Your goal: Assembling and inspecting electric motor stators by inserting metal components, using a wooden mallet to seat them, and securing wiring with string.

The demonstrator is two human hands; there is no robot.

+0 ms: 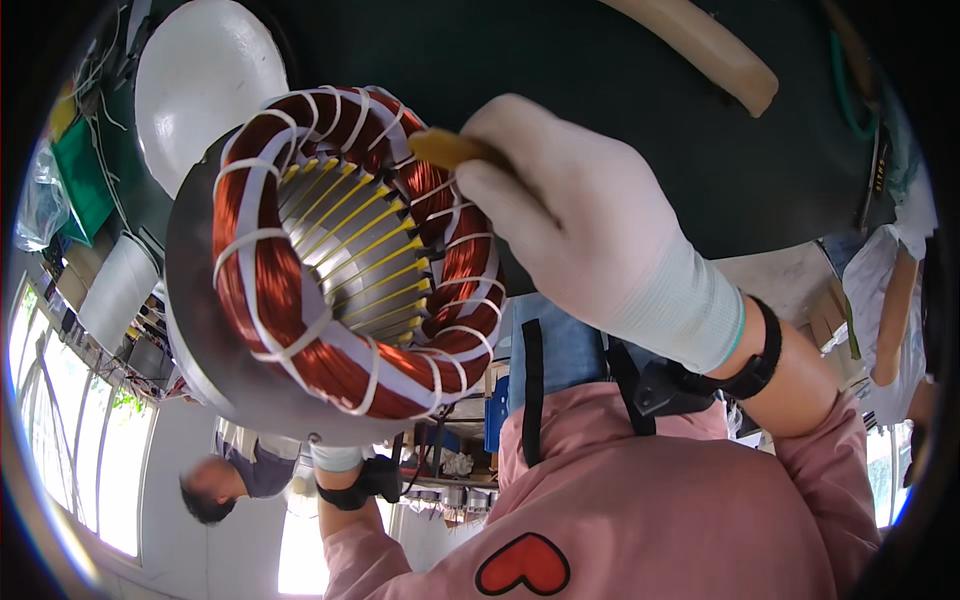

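Observation:
A motor stator [195, 310] is tilted in front of me, its round grey metal shell on the left. Reddish copper windings [270, 290] ring its bore, bound with white cord and a pale strip. Yellow slot strips line the grey bore. My right hand [575, 205], in a white glove, is closed on a flat yellowish-brown tool [440, 148]. The tool's rounded tip reaches the upper right part of the windings. Of my left hand [338, 458], only the glove's cuff shows below the stator; the shell hides its fingers.
A dark green work surface [430, 50] lies beyond. On it are a white rounded object [210, 85] at upper left and a curved tan piece [710, 50] at upper right. A green container [85, 180] is far left. Another person [240, 470] appears at lower left; another person's arm [897, 315] is far right.

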